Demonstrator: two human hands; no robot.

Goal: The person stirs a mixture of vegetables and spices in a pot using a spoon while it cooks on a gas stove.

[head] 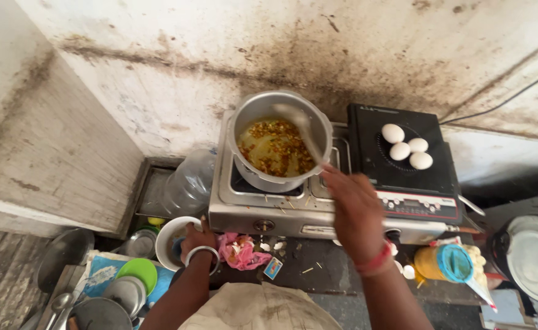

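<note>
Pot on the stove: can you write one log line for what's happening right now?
right hand: stirring pot with spoon | left hand: on white bowl | pot: on gas stove | eggs: four, on induction cooktop

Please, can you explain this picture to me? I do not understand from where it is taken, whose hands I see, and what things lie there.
A camera on a person's head looks down at their own two bare hands. The right hand holds a spoon, blurred, in a metal pot of chopped food on a gas stove. The left hand grips the rim of a white bowl. Four white eggs lie on a black induction cooker. A pink cloth lies on the counter.
</note>
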